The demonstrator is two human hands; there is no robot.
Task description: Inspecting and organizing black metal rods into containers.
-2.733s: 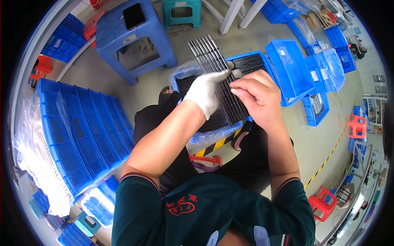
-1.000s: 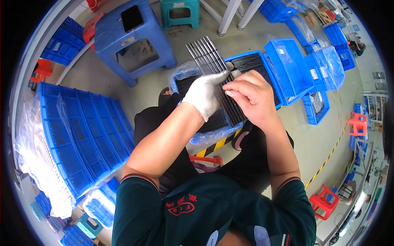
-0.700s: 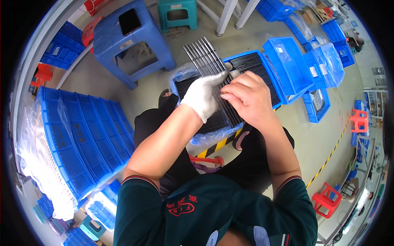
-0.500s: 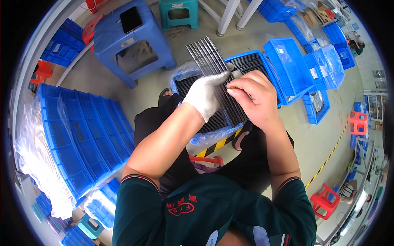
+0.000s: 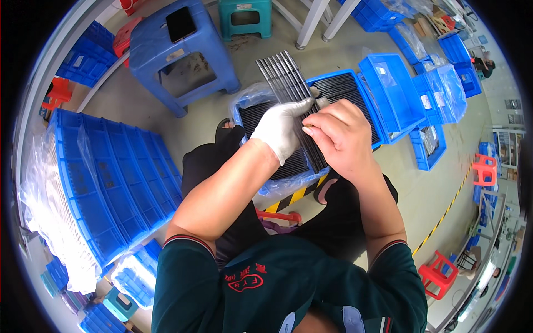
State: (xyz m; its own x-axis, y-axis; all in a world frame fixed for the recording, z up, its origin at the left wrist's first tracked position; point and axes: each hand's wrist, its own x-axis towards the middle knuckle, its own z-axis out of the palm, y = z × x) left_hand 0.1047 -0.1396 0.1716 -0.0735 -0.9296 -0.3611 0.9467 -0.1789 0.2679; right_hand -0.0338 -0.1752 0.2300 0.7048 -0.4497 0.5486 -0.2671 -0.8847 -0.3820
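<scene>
A bundle of dark metal rods [image 5: 282,75] lies side by side in my left hand [image 5: 279,129], which wears a white glove. Its fingers wrap under the rods and the thumb lies across them. My bare right hand [image 5: 345,136] is over the bundle's right side, thumb and forefinger pinched together; whatever sits between them is too small to make out. Below the rods stands a blue crate [image 5: 237,117] lined with clear plastic, holding many similar dark rods [image 5: 338,87]. Part of the crate is hidden by my hands and the bundle.
A blue stool [image 5: 214,55] with a black phone [image 5: 181,25] stands ahead on the left, beside a green stool [image 5: 245,21]. Stacked blue crates [image 5: 111,183] rise at my left. More blue bins [image 5: 391,91] stand to the right. Red stools [image 5: 438,275] are farther right.
My right hand has shifted slightly left and up along the rods, its fingers still pinched. The left hand keeps hold of the bundle, nearly unmoved.
</scene>
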